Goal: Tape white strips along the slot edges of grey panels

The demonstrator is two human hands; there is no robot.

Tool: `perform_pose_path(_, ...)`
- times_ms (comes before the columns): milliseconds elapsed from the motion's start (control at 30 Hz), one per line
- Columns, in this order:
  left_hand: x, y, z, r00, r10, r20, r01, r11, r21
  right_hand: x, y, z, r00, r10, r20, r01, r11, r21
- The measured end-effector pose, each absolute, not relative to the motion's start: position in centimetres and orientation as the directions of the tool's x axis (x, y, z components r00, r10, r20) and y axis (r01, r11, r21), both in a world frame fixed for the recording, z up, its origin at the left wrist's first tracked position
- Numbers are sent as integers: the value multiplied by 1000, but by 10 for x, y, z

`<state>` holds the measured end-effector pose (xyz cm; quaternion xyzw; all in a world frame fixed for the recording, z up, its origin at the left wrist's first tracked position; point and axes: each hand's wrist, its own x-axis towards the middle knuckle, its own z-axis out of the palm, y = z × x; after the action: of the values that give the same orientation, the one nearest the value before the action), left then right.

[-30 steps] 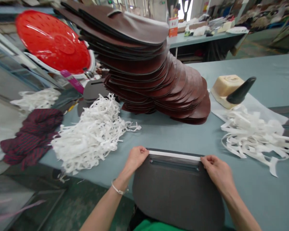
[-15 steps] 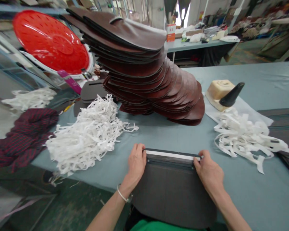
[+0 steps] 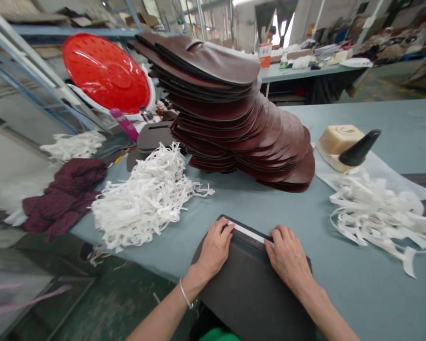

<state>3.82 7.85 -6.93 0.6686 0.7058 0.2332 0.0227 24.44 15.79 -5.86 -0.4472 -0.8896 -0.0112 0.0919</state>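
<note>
A dark grey panel (image 3: 255, 289) with a rounded outline lies at the near table edge, partly over my lap. Along its far edge runs a narrow white strip (image 3: 250, 233). My left hand (image 3: 215, 248) rests on the panel's far left part, fingers bent together at the strip's left end. On the other side, my right hand (image 3: 287, 253) has its fingers curled over the far edge, with the thumb against the strip's right end. Both hands grip or press the panel there; the undersides of the fingers are hidden.
Beyond the panel stands a tall leaning stack of brown leather-like pieces (image 3: 241, 118). White strips are heaped at left (image 3: 138, 199) and right (image 3: 379, 208). A block (image 3: 341, 139) with a black horn-shaped piece (image 3: 360, 148) sits far right. Striped cloth (image 3: 66, 194) lies left.
Both hands have moved inward from the panel's far corners onto the strip, closer together. The panel has turned, its right side now nearer me. The view has shifted left.
</note>
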Motion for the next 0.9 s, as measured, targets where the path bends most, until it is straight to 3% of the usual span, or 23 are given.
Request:
perform_pose_path(133,41,76,-74,-221,925,309,861,36,507,223,168,-59,-562,814,143,819,573,-38)
perform_pose_path(267,41,75,-74,-225,932,285,842,39,537,185,172,-62,-661,734,155,715,679,-169)
perform_pose_path(367,39,76,-73,-233,933,276,860,65,505,161,167,-66,-711,673,203,632,738,-234)
perform_pose_path(633,41,79,-71,-127,966,227,937,42,347,146,145,-70,-725,641,255,634,764,-119)
perform_pose_path(900,42,79,-75,-101,959,263,965,30,261,279,141,-84,-743,576,340,603,797,-32)
